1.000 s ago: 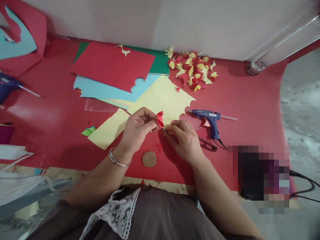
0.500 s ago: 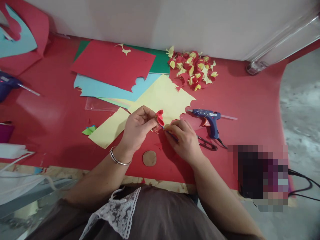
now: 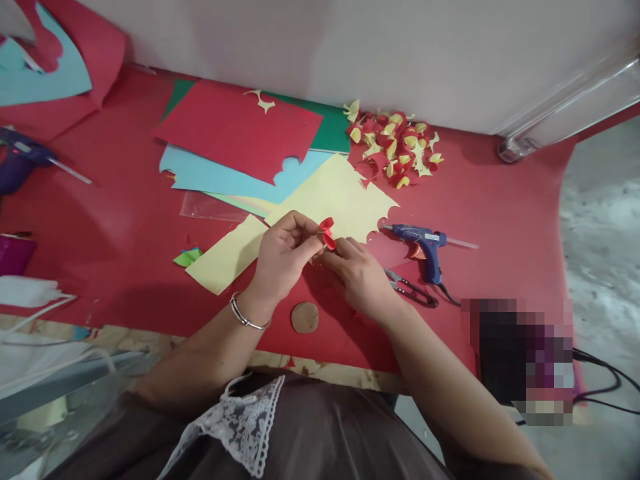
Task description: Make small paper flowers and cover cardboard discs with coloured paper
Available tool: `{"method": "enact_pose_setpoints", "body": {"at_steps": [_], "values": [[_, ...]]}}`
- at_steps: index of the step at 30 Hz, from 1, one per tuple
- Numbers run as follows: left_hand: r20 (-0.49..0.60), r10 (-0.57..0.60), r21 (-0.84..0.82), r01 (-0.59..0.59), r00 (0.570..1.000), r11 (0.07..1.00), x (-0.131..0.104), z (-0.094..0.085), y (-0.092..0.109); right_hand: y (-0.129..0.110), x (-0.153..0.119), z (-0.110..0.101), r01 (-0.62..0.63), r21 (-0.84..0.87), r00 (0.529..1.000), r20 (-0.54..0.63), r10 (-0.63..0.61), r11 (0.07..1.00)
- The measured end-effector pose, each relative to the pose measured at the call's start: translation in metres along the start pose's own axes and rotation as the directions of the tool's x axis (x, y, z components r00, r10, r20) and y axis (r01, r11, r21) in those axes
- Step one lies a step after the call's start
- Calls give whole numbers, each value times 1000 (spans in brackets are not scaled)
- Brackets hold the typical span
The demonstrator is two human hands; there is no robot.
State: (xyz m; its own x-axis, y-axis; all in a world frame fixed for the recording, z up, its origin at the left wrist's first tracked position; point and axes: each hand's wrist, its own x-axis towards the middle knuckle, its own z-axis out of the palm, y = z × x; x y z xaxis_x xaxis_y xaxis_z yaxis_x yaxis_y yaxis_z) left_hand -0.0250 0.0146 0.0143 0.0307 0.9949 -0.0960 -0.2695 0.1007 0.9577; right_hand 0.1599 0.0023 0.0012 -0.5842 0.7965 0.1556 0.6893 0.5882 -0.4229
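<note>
Now pinching a red paper flower (image 3: 329,242) in the left hand (image 3: 281,260), right hand (image 3: 364,275) just beside it, grip hidden; so using 2 hands up close.

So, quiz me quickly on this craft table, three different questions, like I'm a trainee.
1. True or false: the fingers of the left hand hold a small red paper flower.
2. The flat round brown disc lies directly on: (a) a green paper sheet, (b) the red tabletop, (c) a yellow paper sheet.
3. How many blue plastic glue guns are in view?

Key: 1 true; 2 b; 3 two.
</note>
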Motion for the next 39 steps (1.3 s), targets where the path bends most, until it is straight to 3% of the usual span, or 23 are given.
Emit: {"method": "enact_pose_setpoints", "body": {"at_steps": [5,13,28,35,39], "values": [[20,-8,-9,8,1000,1000,0,0,-1,6,1,0,1,59,999,33,-3,998],[-38,-28,30,29,999,999,3,2,4,10,-12,-3,-77,203,994,-59,91,976],[-14,-12,25,13,1000,1000,3,2,0,5,-7,2,-12,121,1000,-23,14,993],[-3,-15,15,15,1000,1000,5,0,-2,8,-11,-5,-54,294,986,-137,98,954],[35,-4,113,0,999,994,4,-3,-6,9,-15,-20,-108,429,941,-247,232,897]]}}
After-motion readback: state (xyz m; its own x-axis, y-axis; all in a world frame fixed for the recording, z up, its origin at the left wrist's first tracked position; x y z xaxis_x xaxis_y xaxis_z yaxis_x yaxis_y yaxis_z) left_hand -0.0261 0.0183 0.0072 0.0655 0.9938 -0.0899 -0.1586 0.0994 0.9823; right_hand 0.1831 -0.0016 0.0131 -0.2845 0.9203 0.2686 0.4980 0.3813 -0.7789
